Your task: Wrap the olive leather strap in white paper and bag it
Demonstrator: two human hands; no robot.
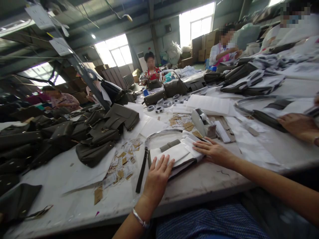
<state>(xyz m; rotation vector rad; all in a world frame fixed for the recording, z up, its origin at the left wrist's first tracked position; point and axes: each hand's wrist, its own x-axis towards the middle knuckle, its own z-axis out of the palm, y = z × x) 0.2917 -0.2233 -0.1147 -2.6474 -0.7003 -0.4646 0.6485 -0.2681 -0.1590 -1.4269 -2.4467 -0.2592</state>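
Left of the one grey plastic tape dispenser (201, 124), a heap of dark olive handbags (59, 132), too overlapped to count, lies unwrapped, apparently work left. On the dispenser's near side, one bare left hand (160, 171) lies flat, fingers slightly parted, on one part-covered olive handbag (170, 146); its white paper wrapping (178, 154) looks partly done. One bare right hand (213, 150), fingers spread, rests on its right end.

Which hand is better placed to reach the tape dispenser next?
Probably the right hand: it rests at the right end of the paper-covered bag, near the tape dispenser; the left hand, on the bag's left part, is farther away.
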